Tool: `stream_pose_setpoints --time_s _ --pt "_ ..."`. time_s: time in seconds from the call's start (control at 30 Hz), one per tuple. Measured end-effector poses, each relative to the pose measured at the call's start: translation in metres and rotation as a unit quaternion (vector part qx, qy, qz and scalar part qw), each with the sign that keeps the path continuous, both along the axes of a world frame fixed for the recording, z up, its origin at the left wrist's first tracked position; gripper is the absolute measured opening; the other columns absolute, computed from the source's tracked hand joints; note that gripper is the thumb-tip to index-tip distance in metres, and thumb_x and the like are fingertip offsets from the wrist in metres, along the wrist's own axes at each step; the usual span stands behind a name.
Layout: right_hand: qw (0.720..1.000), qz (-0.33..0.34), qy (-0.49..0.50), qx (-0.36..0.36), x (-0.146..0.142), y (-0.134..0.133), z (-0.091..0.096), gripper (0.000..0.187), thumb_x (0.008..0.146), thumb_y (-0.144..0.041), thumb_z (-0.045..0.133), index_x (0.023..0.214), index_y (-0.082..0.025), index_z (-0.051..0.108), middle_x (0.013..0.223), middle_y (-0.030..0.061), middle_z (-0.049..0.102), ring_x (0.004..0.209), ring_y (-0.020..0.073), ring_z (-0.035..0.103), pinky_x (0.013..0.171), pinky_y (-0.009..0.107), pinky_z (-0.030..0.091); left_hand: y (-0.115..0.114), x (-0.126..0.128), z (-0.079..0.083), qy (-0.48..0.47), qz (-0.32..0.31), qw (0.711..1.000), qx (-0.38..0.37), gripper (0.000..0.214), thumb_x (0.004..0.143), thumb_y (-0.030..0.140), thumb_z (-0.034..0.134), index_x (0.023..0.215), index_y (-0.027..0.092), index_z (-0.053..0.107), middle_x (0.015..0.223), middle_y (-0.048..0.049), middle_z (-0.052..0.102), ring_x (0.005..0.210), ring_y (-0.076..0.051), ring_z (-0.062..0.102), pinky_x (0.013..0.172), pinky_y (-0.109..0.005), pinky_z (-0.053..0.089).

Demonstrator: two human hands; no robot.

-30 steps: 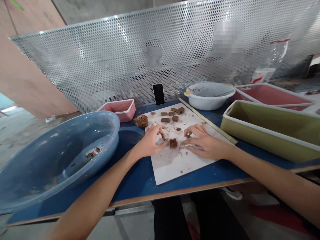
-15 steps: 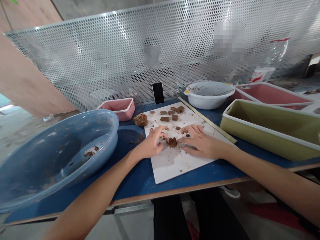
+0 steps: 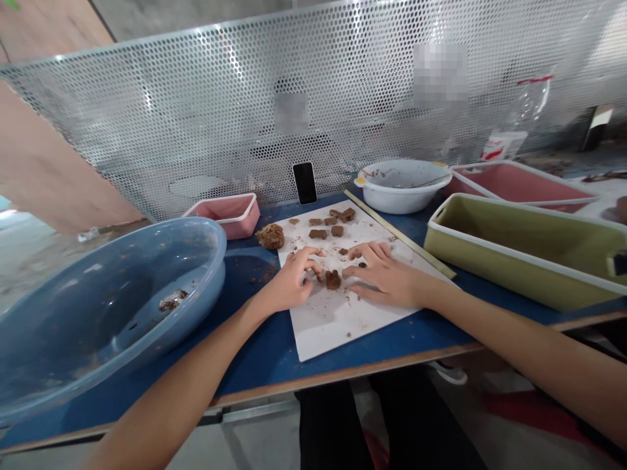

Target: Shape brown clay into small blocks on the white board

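A small lump of brown clay (image 3: 333,280) sits on the white board (image 3: 323,329) between my two hands. To its left, my left hand (image 3: 295,279) is open, fingers curved and apart, the fingertips close to the clay. On the other side, my right hand (image 3: 385,274) lies open over the board with its fingers spread, the index fingertip near the lump. Whether any fingertip touches it I cannot tell. Farther up the board lie several shaped clay pieces (image 3: 318,234). Crumbs are scattered around. A rough brown ball (image 3: 270,236) rests at the board's left edge.
A big blue basin (image 3: 196,313) takes up the left of the blue table. Behind stand a small pink box (image 3: 242,224), a phone (image 3: 305,183) and a white basin (image 3: 396,201). A wooden strip (image 3: 406,238), a green planter (image 3: 509,271) and a pink tray (image 3: 533,186) are right.
The whole view has shifted slightly. Both hands keep nearly the same places beside the clay lump, with a little more of the lump showing between them.
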State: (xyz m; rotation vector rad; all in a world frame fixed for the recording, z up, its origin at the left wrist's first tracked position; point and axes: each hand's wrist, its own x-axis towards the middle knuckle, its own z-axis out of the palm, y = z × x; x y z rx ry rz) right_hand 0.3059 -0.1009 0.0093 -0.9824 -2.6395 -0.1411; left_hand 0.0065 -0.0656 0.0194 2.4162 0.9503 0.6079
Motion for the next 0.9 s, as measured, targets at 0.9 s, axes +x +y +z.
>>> stream_pose_setpoints --time_s 0.9 --pt "0.998 0.008 -0.037 0.055 -0.0039 0.0014 -0.0074 0.043 0.115 -0.051 0.042 0.142 -0.031 0.070 0.144 0.0180 0.056 0.128 0.0386 0.051 0.104 0.055 0.041 0.0009 0.0019 0.0016 -0.026 0.024 0.999 -0.025 0.060 0.073 0.005 0.052 0.130 0.023 0.051 0.112 -0.0091 0.080 0.111 -0.030 0.074 0.098 -0.046 0.054"
